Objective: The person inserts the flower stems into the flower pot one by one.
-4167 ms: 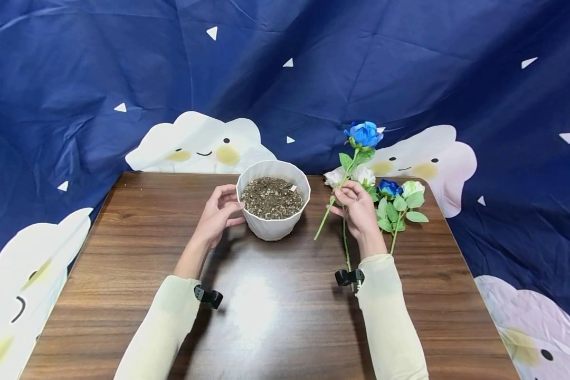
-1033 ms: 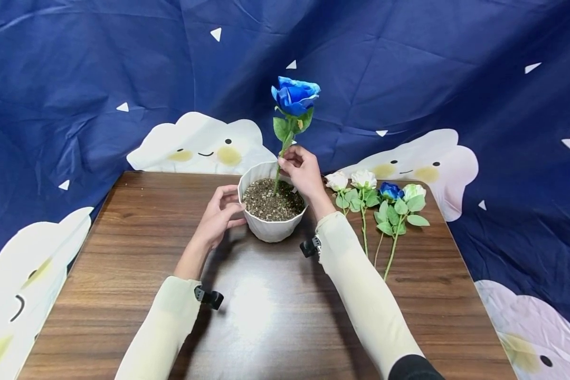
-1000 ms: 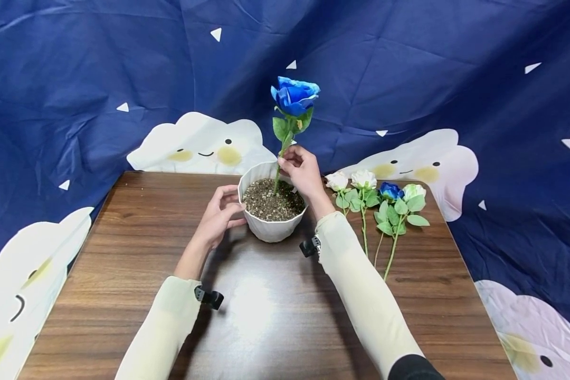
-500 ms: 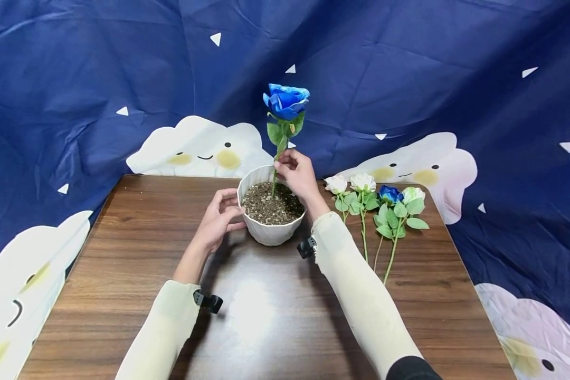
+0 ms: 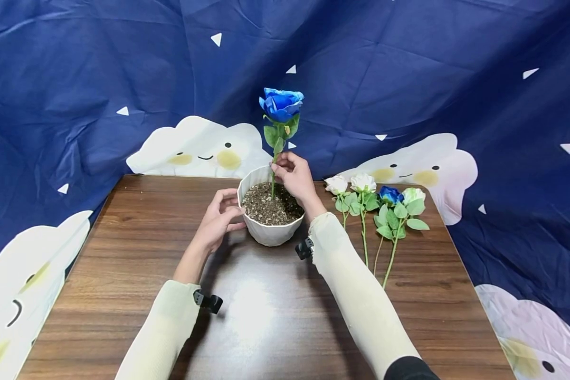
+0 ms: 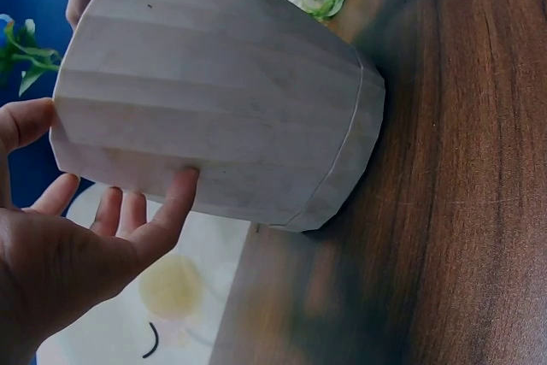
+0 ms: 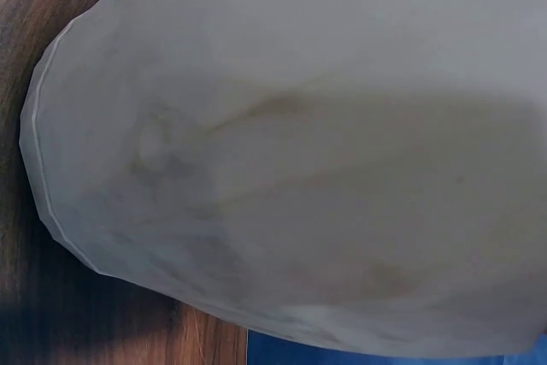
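Observation:
A white faceted flowerpot (image 5: 271, 236) filled with dark soil (image 5: 264, 207) stands near the table's far side. My left hand (image 5: 215, 220) holds it from the left; in the left wrist view the thumb touches the rim and spread, bent fingertips press the pot's outer wall (image 6: 214, 108). Above the pot, my right hand (image 5: 298, 179) pinches the green stem of a blue rose (image 5: 281, 105). The rose stands nearly upright, its lower stem end in the soil. In the right wrist view the pot's wall (image 7: 342, 151) fills the picture, and that hand is out of sight.
On the brown wooden table (image 5: 123, 274), to the right, lie several more roses: a pale pink one (image 5: 336, 184), a white one (image 5: 363, 182), a dark blue one (image 5: 390, 194) and a greenish-white one (image 5: 413, 195). A blue cloud-printed cloth (image 5: 147, 68) hangs behind.
My right hand has brought the blue rose from the right of the pot over it and into the soil. Lately hand and rose shifted slightly left and down. My left hand stays on the pot.

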`<control>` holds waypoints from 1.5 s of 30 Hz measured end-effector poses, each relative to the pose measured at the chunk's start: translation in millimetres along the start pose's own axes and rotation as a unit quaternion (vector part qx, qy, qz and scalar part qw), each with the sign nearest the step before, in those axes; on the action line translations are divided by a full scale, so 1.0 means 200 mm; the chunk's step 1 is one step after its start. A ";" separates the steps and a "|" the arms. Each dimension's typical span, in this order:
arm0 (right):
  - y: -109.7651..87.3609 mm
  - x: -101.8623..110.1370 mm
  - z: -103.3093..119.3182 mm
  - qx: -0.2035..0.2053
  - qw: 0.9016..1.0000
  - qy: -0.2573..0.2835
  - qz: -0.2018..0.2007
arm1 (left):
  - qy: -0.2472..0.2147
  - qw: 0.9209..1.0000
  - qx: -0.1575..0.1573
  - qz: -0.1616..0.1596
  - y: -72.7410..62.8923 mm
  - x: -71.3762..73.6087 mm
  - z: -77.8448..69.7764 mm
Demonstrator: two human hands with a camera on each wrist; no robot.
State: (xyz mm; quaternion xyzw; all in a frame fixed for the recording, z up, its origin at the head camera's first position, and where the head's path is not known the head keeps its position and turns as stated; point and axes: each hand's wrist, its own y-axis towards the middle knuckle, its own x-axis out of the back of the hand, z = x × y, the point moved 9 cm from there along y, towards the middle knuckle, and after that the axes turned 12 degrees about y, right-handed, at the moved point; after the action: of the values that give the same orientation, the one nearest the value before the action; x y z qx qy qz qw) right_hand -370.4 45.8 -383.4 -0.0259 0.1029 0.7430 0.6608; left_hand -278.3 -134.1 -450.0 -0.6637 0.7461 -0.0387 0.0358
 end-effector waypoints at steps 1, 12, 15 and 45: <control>0.00 0.00 0.00 0.000 1.000 0.000 0.001 | 0.001 1.000 0.000 0.000 0.00 0.00 0.00; 0.01 0.00 -0.04 -0.014 1.000 -0.011 0.010 | 0.004 1.000 -0.001 0.001 0.00 0.00 0.01; 0.01 0.00 -0.05 -0.011 1.000 -0.021 0.011 | 0.004 1.000 -0.003 0.001 0.00 0.00 0.00; -0.01 -0.09 -0.02 0.079 0.928 -0.358 0.065 | 0.013 1.000 -0.004 0.005 0.00 0.00 -0.01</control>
State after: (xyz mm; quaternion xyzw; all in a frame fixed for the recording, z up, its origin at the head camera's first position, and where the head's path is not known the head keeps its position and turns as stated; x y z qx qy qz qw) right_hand -366.9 28.6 -384.1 0.3005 -0.0807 0.7336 0.6041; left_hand -277.8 -135.0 -448.8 -0.6593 0.7502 -0.0441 0.0238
